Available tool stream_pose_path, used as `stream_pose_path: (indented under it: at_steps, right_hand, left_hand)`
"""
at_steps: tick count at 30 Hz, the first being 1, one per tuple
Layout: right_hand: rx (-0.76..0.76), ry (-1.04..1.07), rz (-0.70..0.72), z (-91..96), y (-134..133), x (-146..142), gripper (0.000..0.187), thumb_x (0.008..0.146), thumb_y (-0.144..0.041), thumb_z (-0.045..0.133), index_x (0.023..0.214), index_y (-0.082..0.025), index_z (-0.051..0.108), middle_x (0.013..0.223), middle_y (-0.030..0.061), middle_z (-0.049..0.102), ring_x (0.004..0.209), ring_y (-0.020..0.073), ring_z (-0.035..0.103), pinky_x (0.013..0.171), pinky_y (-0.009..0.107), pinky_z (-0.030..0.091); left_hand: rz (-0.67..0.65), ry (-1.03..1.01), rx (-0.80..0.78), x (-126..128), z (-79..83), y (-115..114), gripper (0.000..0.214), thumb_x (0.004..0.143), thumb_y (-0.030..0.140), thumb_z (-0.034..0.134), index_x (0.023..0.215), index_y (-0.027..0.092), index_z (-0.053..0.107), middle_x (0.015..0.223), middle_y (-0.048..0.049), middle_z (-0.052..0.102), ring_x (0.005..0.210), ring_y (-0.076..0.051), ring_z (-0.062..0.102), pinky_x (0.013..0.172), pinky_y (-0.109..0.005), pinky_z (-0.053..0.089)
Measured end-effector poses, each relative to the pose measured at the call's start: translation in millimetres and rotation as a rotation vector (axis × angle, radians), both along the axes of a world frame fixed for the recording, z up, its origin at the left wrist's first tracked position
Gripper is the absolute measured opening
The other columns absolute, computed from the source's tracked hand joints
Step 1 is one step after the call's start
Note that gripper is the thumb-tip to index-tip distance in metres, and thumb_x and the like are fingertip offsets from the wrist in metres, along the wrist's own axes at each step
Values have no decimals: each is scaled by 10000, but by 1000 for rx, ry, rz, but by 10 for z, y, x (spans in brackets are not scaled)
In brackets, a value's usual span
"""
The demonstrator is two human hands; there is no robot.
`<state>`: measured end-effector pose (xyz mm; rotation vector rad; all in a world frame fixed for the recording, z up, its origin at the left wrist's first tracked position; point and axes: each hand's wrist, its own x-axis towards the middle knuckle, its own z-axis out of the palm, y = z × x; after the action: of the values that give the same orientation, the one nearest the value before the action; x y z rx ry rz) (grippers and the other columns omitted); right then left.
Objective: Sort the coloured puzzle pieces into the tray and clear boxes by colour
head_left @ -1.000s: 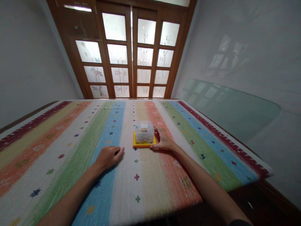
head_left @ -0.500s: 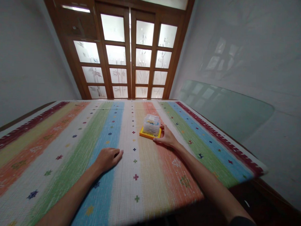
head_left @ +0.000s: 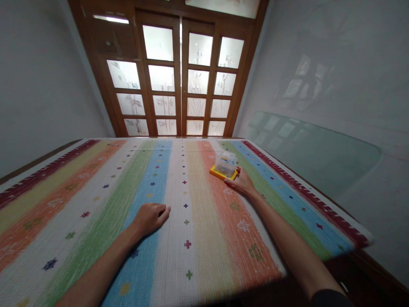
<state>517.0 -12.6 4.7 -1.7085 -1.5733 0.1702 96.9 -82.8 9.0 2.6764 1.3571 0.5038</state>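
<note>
A small clear plastic box point(head_left: 226, 163) sits on a yellow square base point(head_left: 223, 174), on the right half of the striped cloth. Something blue and yellow shows through the clear walls, too small to make out. My right hand point(head_left: 242, 181) grips the base at its right side and near corner, thumb in front and fingers behind. The base looks slightly tilted; whether it touches the cloth I cannot tell. My left hand point(head_left: 152, 218) rests on the blue and white stripes as a loose fist, apart from the box, with nothing visible in it.
A striped tablecloth point(head_left: 167, 259) with small stitched shapes covers the large table. The table's near edge runs below my arms. Beyond the far edge stand wooden doors point(head_left: 181, 72) with frosted panes. A pale green glass panel point(head_left: 312, 148) is against the right wall.
My right hand has moved the clear box and its yellow base to the right and a little farther away. My left hand has stayed in place. The view has shifted slightly.
</note>
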Motion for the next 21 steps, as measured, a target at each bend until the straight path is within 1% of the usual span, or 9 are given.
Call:
stream_pose_path:
  at_steps: [4, 12, 17, 21]
  right_hand:
    - [-10, -7, -73, 25, -2, 63, 745, 606, -486, 842, 1219, -154, 579, 1174, 174, 697, 1035, 351, 677, 896, 489, 552]
    - [20, -61, -90, -16, 12, 99, 758, 590, -484, 844, 1226, -160, 590, 1154, 162, 705, 1033, 366, 682, 905, 525, 553]
    - [-5, -72, -77, 22, -109, 78, 760, 607, -487, 830, 1238, -145, 581, 1167, 175, 699, 1051, 362, 676, 930, 515, 540]
    - [-22, -80, -65, 52, -238, 12, 718, 623, -479, 820, 1222, -159, 589, 1153, 166, 702, 1063, 356, 675, 932, 495, 537]
  left_hand:
    - [2, -26, -8, 3, 6, -9, 487, 981, 412, 361, 547, 205, 445, 549, -43, 554, 532, -164, 496, 572, -288, 265]
    - [3, -52, -10, 7, 12, -14, 490, 976, 417, 373, 540, 207, 442, 544, -42, 554, 527, -164, 492, 570, -285, 272]
    - [3, -62, -17, 11, 0, -5, 484, 971, 413, 376, 537, 206, 433, 541, -44, 547, 522, -168, 491, 571, -292, 270]
    - [-7, -83, -10, 9, -6, -9, 476, 961, 424, 380, 543, 205, 442, 534, -39, 544, 533, -166, 499, 570, -293, 278]
